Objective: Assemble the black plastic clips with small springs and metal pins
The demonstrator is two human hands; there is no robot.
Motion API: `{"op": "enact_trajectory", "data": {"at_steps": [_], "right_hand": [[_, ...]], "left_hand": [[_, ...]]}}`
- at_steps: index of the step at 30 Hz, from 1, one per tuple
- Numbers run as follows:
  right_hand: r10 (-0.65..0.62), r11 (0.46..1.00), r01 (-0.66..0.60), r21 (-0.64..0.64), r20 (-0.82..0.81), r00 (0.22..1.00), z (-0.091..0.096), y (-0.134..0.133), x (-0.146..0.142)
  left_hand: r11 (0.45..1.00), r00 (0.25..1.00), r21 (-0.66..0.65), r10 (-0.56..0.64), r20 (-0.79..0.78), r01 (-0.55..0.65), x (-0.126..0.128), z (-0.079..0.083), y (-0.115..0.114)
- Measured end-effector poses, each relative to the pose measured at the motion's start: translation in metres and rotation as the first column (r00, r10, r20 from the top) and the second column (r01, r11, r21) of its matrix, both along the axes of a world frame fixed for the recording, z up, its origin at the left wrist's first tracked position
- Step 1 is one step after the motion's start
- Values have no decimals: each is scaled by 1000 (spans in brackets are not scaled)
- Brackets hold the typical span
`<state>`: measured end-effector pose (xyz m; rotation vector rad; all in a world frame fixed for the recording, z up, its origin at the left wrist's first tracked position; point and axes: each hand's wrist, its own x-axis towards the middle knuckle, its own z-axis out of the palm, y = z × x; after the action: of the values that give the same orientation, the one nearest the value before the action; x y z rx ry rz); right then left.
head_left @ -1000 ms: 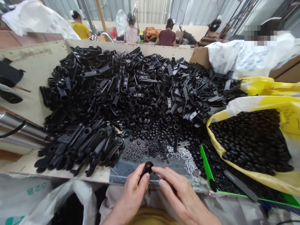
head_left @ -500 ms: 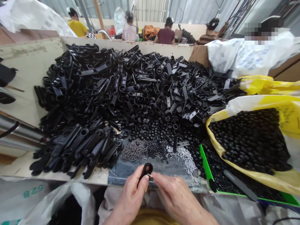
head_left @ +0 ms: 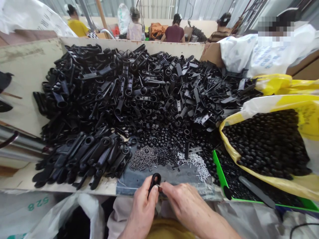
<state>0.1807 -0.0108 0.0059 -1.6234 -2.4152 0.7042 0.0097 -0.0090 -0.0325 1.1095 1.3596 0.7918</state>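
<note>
So, the left hand is closed around a black plastic part, which stands upright against the thumb just above the near edge of the surface. The right hand is nearly shut, its thumb and forefinger pinched at the part's lower end on a tiny piece too small to make out. Just ahead lies a dark mat with a patch of dark screws and a patch of steel pins; beyond spreads a heap of black plastic parts. To the right, black knobs fill a yellow bag beside a green tray.
</note>
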Motion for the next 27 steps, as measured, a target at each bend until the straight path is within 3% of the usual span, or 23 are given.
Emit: {"op": "enact_trajectory", "data": {"at_steps": [5, 10, 15, 21, 24, 26, 27], "right_hand": [[8, 1000, -9, 14, 97, 995, -1, 0, -4], [-14, 998, 22, -51, 156, 988, 17, 2, -7], [-98, 980, 100, -174, 23, 995, 24, 7, -9], [-75, 976, 41, -215, -153, 985, 33, -4, 12], [-84, 980, 55, -190, -145, 986, 46, -5, 33], [-226, 972, 219, -81, -84, 970, 48, 3, 45], [-330, 944, 330, -2, -49, 943, 45, 9, 49]], "left_hand": [[998, 991, 53, -36, -126, 43, 1, -5, -1], [984, 965, 167, -8, -263, 54, 2, -22, -8], [955, 924, 285, 33, -382, 83, 1, -34, -6], [918, 945, 343, -91, -313, 201, -4, -18, 0], [942, 962, 318, -20, -273, 110, -13, -8, 9], [961, 977, 270, 108, -184, -55, -16, -1, 17], [962, 979, 227, 176, -105, -149, -15, 3, 20]]}}
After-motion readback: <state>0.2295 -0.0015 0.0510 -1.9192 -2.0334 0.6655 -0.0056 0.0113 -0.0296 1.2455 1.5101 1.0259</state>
